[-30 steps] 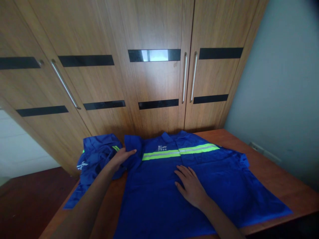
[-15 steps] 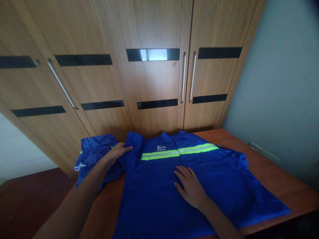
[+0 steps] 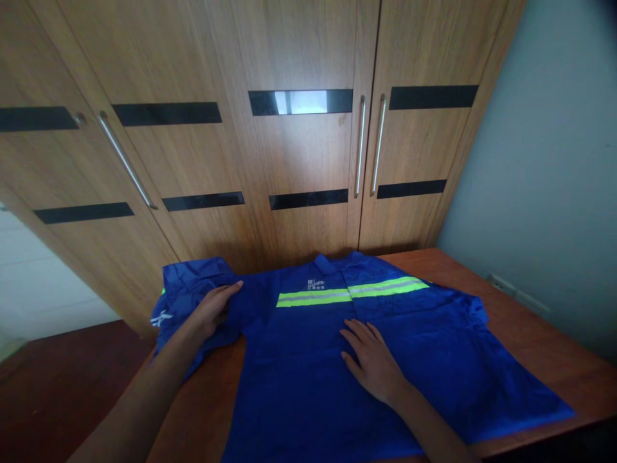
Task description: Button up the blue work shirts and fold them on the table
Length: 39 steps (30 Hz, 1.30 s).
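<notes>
A blue work shirt [image 3: 299, 386] with a yellow-green reflective stripe across the chest lies spread out, its collar toward the cabinet. My left hand [image 3: 214, 307] is closed on the end of the shirt's left-side sleeve [image 3: 248, 299], thumb on top; the other fingers are partly hidden. Flat on the shirt's middle, below the stripe, rests my right hand [image 3: 371, 360], its fingers slightly spread. Behind my left hand a second blue garment [image 3: 186, 280] sits crumpled, with a white mark on it.
The shirt lies on a reddish-brown wooden table [image 3: 520, 325]. A wooden cabinet [image 3: 299, 238] with metal handles stands right behind it. A pale wall [image 3: 540, 193] with a socket [image 3: 501, 283] rises at the right. The table's near edge shows at the lower right.
My left hand has drawn the sleeve outward to the left and lowered it, so it lies straighter from the shoulder. My right hand stays on the shirt. The view has shifted slightly.
</notes>
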Each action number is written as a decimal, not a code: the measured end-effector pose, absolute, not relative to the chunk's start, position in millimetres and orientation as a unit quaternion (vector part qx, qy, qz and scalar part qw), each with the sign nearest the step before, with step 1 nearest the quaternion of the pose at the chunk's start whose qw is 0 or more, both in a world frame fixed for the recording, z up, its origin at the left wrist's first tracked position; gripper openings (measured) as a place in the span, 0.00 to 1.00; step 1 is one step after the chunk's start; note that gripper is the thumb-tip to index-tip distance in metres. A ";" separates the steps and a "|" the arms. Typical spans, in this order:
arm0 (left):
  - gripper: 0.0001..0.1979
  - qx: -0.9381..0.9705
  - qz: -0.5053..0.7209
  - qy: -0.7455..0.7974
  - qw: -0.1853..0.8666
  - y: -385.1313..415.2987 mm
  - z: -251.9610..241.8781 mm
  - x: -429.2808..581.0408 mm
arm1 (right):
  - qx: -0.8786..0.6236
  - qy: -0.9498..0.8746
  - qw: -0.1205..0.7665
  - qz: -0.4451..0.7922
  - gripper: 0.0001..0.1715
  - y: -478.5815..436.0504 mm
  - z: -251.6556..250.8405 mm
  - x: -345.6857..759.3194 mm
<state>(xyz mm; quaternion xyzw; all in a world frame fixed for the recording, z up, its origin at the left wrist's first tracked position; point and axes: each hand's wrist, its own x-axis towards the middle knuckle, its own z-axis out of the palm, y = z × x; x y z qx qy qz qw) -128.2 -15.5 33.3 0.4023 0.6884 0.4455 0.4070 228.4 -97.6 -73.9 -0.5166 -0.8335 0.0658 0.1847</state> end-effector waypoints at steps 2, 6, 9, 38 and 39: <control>0.19 0.407 0.434 0.687 0.416 -21.1 27.3 -128.8 | -0.517 -0.833 0.186 0.065 0.25 -97.9 -73.4 228.1; 0.14 0.408 0.459 0.670 0.417 -25.6 15.4 -134.5 | -0.516 -0.834 0.187 0.061 0.25 -98.2 -73.4 227.6; 0.17 0.447 0.487 0.635 0.399 -23.0 13.7 -134.1 | -0.514 -0.835 0.189 0.055 0.25 -97.8 -74.4 227.9; 0.35 0.782 0.052 0.621 0.013 -41.7 -66.3 -27.6 | -0.511 -0.840 0.171 0.063 0.26 -94.6 -74.3 217.7; 0.35 0.779 0.052 0.625 0.012 -40.5 -65.8 -32.1 | -0.512 -0.839 0.174 0.066 0.26 -93.2 -73.9 213.7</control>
